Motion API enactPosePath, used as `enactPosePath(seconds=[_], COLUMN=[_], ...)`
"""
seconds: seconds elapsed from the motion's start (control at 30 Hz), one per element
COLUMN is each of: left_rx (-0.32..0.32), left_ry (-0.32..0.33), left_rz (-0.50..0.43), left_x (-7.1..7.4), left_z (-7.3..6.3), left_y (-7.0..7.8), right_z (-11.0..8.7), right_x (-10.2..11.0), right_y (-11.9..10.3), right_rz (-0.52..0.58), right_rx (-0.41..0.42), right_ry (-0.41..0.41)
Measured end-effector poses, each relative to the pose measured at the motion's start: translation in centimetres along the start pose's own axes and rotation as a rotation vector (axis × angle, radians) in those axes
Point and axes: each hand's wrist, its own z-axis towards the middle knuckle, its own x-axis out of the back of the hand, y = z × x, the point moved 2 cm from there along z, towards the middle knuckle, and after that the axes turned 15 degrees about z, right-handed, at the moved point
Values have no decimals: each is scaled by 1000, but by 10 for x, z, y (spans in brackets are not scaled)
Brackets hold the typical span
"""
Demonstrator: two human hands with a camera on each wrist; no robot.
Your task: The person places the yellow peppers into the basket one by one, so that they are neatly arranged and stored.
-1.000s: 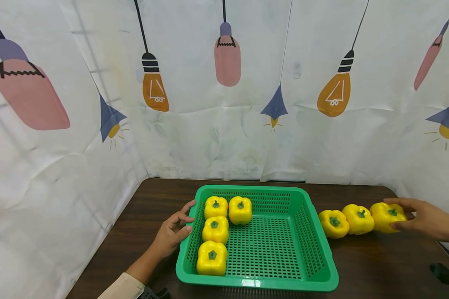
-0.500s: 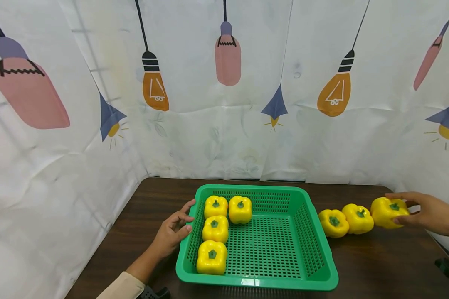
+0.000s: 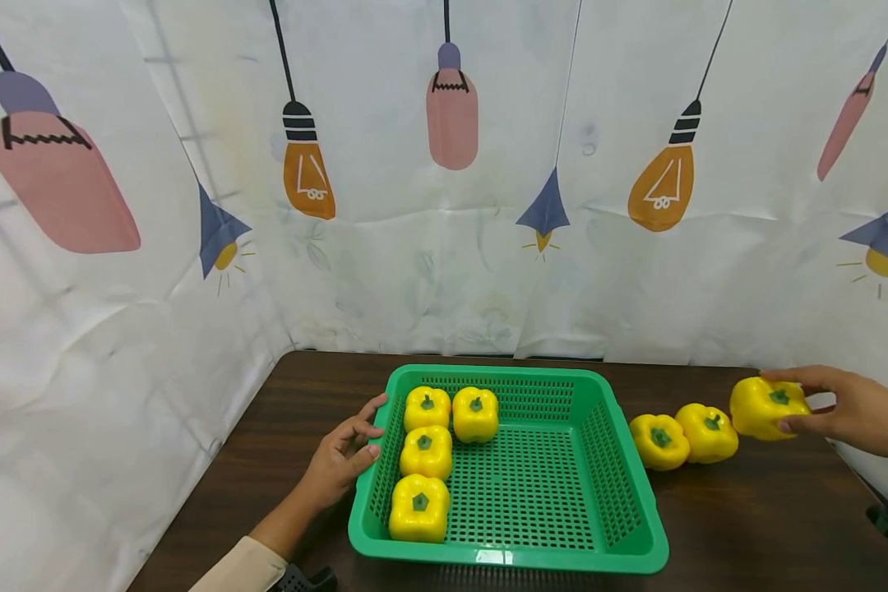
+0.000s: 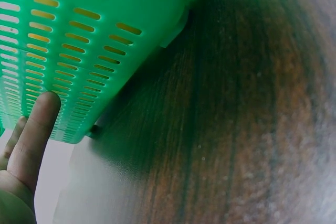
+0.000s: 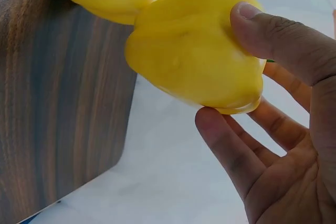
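My right hand [image 3: 847, 411] pinches a yellow bell pepper [image 3: 764, 407] between thumb and fingers, holding it a little above the table at the right. In the right wrist view the thumb lies on one side of that bell pepper [image 5: 194, 51] and fingertips on the other. Two more yellow bell peppers, a nearer one [image 3: 659, 441] and its neighbour [image 3: 707, 433], sit between the hand and a green plastic basket [image 3: 511, 561]. My left hand [image 3: 340, 460] rests against the basket's left side, its fingers loosely extended; in the left wrist view a finger [image 4: 37, 135] touches the slotted wall.
Several yellow bell peppers stand in the basket: a column along its left wall and one [image 3: 476, 415] beside the far one. Beneath is a dark wooden table [image 3: 740, 526]. A white curtain [image 3: 444, 271] printed with lamps hangs behind and at the left.
My right hand has raised the bell pepper off the table, up from its place at the end of the row. The left hand and the basket have stayed put.
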Motion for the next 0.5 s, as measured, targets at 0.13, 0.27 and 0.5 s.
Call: enactPosePath(seconds=[0.13, 0.27, 0.5], left_rx=[5, 18, 5], left_ry=[3, 12, 8], left_rz=[6, 7, -1], left_x=[0, -1, -1], left_z=[-1, -1, -1], left_y=[-2, -3, -2], right_z=[1, 2, 3], right_x=[2, 3, 1], right_y=[-8, -16, -34], right_rz=[-6, -20, -16], right_rx=[28, 50, 66], right_ry=[12, 22, 15])
